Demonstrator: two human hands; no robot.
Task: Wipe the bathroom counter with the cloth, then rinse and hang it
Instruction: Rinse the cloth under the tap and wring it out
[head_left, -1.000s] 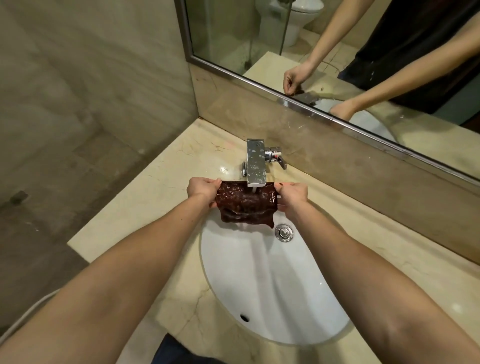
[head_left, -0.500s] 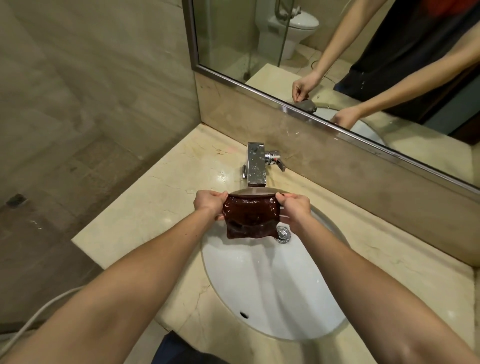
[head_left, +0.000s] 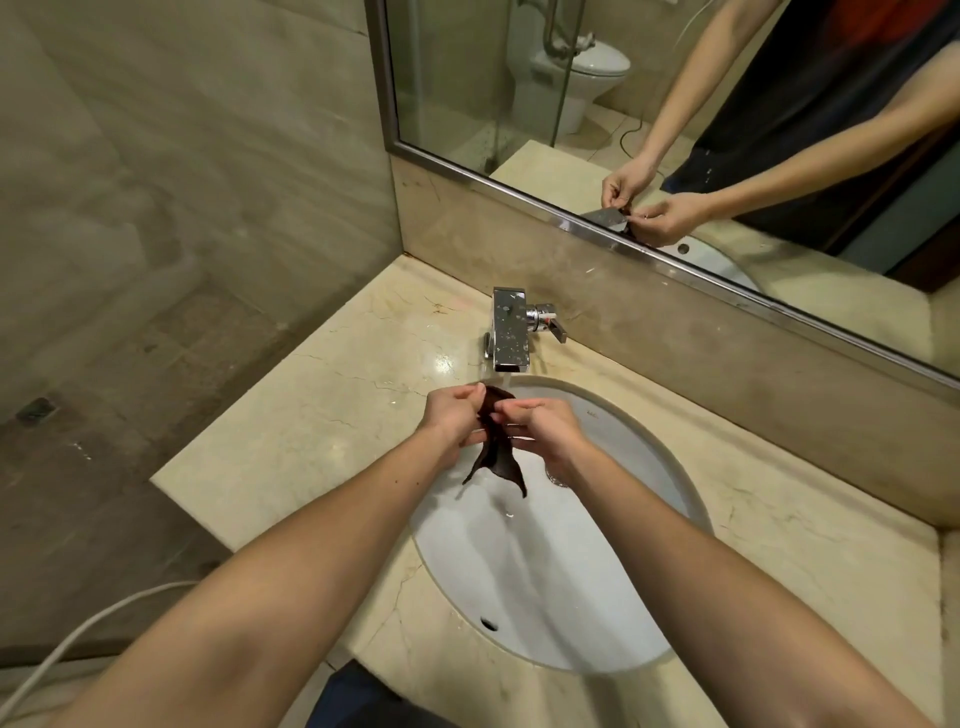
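A dark brown wet cloth (head_left: 496, 460) hangs bunched over the white sink basin (head_left: 613, 582), just in front of the chrome faucet (head_left: 510, 332). My left hand (head_left: 453, 413) and my right hand (head_left: 540, 423) are pressed close together, both gripping the cloth's top. Its lower part dangles in two points and water runs down from it into the basin. The cream marble counter (head_left: 311, 415) surrounds the sink and looks wet near the faucet.
A mirror (head_left: 675, 104) with a metal frame runs along the back wall and reflects my arms and a toilet. The counter's left edge drops to a dark tiled floor (head_left: 104, 389). A white cable (head_left: 78, 634) lies at the lower left.
My hands came together from holding the cloth spread flat under the faucet; the cloth is now gathered into a narrow hanging bunch. The view has tilted up slightly.
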